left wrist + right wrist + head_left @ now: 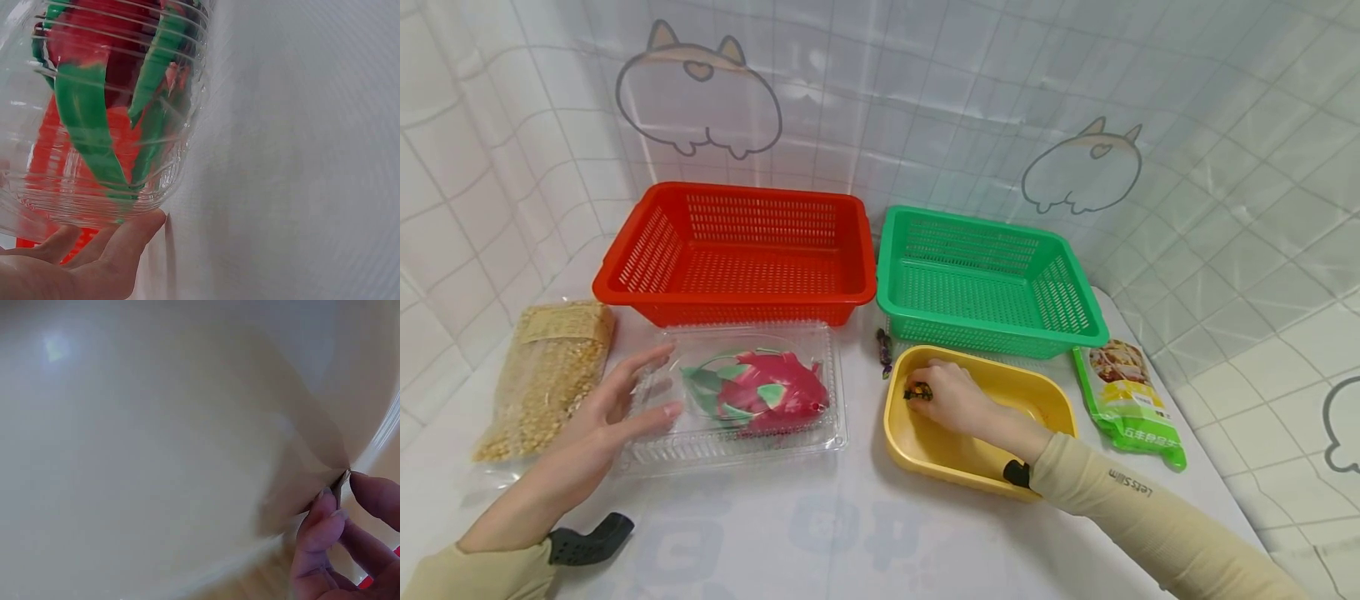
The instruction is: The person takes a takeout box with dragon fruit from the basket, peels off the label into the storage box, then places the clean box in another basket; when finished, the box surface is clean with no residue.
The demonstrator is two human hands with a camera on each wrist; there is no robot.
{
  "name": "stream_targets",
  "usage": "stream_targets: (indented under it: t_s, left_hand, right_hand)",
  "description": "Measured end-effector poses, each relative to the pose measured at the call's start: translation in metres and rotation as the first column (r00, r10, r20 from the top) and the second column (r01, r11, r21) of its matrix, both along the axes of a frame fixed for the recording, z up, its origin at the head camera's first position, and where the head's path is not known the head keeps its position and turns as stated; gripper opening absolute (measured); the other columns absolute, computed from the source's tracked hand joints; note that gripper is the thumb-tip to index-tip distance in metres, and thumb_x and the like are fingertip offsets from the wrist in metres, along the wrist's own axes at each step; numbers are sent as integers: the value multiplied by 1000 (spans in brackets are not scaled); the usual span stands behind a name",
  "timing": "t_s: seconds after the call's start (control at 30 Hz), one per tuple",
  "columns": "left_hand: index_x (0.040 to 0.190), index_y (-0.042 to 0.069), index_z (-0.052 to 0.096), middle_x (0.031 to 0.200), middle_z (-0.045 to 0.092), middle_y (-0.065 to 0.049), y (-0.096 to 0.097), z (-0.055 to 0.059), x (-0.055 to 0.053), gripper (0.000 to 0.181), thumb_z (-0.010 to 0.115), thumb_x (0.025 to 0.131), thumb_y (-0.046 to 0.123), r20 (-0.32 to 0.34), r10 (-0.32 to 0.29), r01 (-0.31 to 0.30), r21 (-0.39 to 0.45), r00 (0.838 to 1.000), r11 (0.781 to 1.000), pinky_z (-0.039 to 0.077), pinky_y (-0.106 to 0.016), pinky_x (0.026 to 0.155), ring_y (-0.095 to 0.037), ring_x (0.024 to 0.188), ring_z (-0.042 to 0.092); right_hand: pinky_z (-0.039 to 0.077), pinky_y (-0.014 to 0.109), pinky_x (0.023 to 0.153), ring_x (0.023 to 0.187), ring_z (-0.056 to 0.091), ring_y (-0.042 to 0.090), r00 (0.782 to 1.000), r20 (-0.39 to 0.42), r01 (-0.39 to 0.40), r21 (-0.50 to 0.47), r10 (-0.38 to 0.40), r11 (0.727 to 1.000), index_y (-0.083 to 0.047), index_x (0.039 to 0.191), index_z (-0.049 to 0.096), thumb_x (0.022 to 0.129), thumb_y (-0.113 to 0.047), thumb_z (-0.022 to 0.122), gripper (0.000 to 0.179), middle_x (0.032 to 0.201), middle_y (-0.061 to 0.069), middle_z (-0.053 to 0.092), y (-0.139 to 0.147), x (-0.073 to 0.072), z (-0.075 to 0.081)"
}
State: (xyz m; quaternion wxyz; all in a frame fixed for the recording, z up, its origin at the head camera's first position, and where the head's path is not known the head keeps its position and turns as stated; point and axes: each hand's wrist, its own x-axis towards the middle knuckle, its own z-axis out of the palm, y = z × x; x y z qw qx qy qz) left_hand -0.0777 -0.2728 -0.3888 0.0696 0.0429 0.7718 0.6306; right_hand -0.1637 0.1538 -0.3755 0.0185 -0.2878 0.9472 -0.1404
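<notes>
A clear plastic clamshell box (837,417) lies on the table with a red and green dragon fruit (778,392) inside it. My left hand (613,412) is at the box's left end, fingers and thumb apart; in the left wrist view the fingertips are right at the box's ridged edge. Down inside a yellow plastic tub (917,450), my right hand (951,398) pinches a small dark wrapped piece (917,391) with gold markings near the left wall. The right wrist view shows thumb and fingers meeting on its thin edge (342,481). What the wrapper contains is hidden.
Behind stand a red basket (737,297) and a green basket (992,329). A bag of yellow kernels (546,383) lies at far left, a green food packet (1127,400) at far right. Small dark pieces (883,350) lie between box and tub. Curtains (850,100) surround the table.
</notes>
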Motion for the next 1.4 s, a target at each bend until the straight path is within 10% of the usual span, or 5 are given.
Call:
stream_targets:
  t_s: [1.4]
  left_hand:
    - [158,33,22,165,13,6,1,1,1,69,57,101,18,-9,14,-14,-3,1000,1000,-12,-75,111,-37,144,10]
  right_hand:
    - [39,22,54,56,47,7,986,163,26,-38,-20,999,-11,99,67,85,-14,78,18,63,-6,54,22,-5,6]
